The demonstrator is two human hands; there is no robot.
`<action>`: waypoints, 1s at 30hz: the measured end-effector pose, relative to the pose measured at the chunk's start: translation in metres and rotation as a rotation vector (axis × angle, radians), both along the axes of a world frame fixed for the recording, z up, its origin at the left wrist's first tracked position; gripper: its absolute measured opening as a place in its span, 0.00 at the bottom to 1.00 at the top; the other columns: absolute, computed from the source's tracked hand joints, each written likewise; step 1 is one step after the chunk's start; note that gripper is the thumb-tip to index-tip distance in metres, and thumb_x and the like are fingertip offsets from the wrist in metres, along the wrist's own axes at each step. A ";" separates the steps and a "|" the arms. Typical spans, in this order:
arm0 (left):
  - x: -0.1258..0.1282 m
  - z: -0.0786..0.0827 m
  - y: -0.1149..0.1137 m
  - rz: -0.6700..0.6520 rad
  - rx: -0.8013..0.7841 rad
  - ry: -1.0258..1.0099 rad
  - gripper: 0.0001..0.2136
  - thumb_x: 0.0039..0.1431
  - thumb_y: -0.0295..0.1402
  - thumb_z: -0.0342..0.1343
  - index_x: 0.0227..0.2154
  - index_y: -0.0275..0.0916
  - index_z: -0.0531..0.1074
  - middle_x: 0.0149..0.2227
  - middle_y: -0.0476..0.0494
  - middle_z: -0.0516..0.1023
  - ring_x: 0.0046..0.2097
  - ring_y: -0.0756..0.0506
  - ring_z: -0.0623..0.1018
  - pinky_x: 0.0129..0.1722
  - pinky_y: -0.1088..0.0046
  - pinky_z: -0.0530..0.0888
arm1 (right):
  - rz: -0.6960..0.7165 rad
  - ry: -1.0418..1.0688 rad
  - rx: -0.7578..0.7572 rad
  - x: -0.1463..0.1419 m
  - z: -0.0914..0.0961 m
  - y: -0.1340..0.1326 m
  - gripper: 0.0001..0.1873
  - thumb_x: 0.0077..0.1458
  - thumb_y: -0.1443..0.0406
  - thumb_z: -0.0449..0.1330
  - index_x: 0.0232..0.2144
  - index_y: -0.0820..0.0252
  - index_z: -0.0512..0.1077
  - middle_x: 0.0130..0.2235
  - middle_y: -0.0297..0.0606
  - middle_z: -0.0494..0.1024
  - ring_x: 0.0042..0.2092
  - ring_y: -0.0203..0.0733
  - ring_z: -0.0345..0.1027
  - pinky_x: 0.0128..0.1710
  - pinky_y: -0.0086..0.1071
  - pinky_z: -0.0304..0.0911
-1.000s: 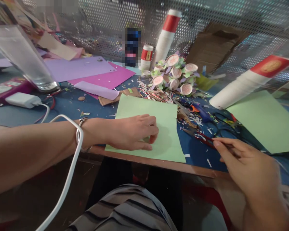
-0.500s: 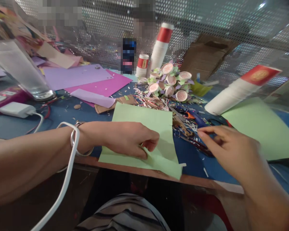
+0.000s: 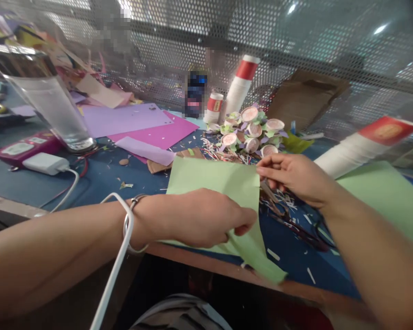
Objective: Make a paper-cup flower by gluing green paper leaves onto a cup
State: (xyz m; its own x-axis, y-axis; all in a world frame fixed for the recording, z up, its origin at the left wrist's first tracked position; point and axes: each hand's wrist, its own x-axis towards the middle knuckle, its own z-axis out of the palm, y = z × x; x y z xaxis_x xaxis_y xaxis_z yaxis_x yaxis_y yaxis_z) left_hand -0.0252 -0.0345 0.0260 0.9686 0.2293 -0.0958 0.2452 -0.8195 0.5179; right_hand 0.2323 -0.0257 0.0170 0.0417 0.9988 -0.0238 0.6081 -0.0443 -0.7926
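Observation:
A light green sheet of paper (image 3: 213, 176) lies at the table's front edge. My left hand (image 3: 206, 217) rests across it, fingers curled and closed on the paper near its lower right part; the fingertips are partly hidden. From there a loose, narrow green strip (image 3: 265, 266) slants down over the edge. My right hand (image 3: 292, 178) pinches the sheet's upper right corner between thumb and fingers. Beside the sheet, below my right hand, lie dark-handled scissors (image 3: 306, 236) among paper scraps.
Behind the sheet stands a cluster of decorated paper cups (image 3: 251, 130). Stacked cups (image 3: 368, 144) lean at right above another green sheet (image 3: 375, 197). Purple paper (image 3: 124, 119) and a glass bottle (image 3: 58, 110) are at left. A white cable (image 3: 115, 261) crosses my left wrist.
My right hand has moved left and away from me to the sheet's corner and taken hold of it. My left hand has shifted right; the strip now hangs farther down. The camera view has shifted.

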 end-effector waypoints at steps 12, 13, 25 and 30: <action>0.022 -0.028 -0.009 0.011 -0.255 -0.592 0.07 0.63 0.26 0.54 0.43 0.40 0.66 0.42 0.43 0.79 0.41 0.46 0.78 0.39 0.72 0.73 | -0.142 0.171 -0.016 -0.033 0.031 0.107 0.16 0.67 0.59 0.63 0.52 0.61 0.74 0.49 0.41 0.79 0.43 0.42 0.77 0.41 0.40 0.76; 0.022 -0.032 -0.008 0.008 -0.286 -0.619 0.08 0.63 0.26 0.55 0.44 0.39 0.67 0.41 0.44 0.78 0.40 0.47 0.78 0.39 0.73 0.73 | -0.148 0.170 -0.026 -0.041 0.027 0.117 0.18 0.67 0.59 0.63 0.55 0.60 0.73 0.53 0.43 0.77 0.48 0.46 0.76 0.45 0.44 0.75; 0.024 -0.037 0.018 0.300 -1.137 -0.850 0.14 0.55 0.29 0.69 0.32 0.40 0.65 0.29 0.53 0.75 0.30 0.51 0.79 0.32 0.75 0.75 | -0.047 -0.014 0.118 -0.065 0.000 0.117 0.16 0.67 0.59 0.62 0.53 0.61 0.74 0.51 0.42 0.79 0.45 0.44 0.77 0.44 0.43 0.75; 0.029 -0.032 0.023 0.639 -1.309 -0.993 0.18 0.55 0.27 0.69 0.28 0.40 0.60 0.25 0.55 0.76 0.29 0.49 0.82 0.28 0.78 0.74 | -0.048 -0.245 0.474 -0.038 -0.003 0.040 0.02 0.59 0.67 0.65 0.36 0.59 0.77 0.33 0.38 0.81 0.34 0.42 0.75 0.35 0.36 0.73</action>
